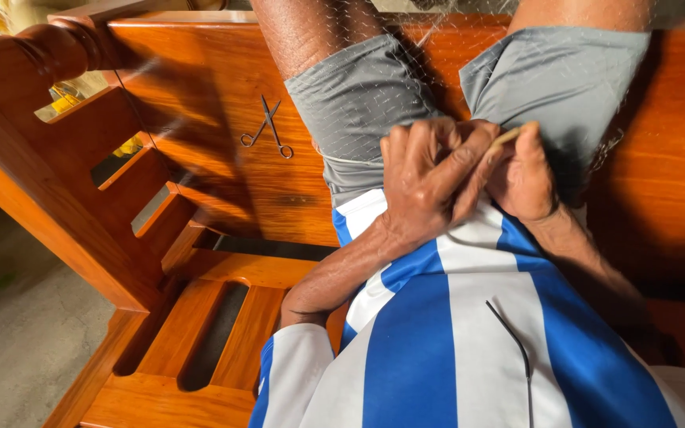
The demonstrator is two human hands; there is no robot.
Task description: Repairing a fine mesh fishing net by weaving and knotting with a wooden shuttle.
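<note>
I sit on an orange-brown wooden bench [200,71] in grey shorts and a blue-and-white striped shirt. A fine, nearly clear fishing net [374,103] lies draped over my lap and thighs. My left hand [430,178] is curled closed over the net in front of my belly, its fingers pinching the mesh. My right hand [525,170] presses against it from the right and grips a thin pale wooden netting needle [507,136] between thumb and fingers. Both hands touch each other.
Small metal scissors [267,127] lie open on the bench seat to the left of my left thigh. The carved armrest [65,47] and slatted bench side stand at the left, with grey concrete floor [17,349] beyond. A thin dark cord [517,349] hangs on my shirt.
</note>
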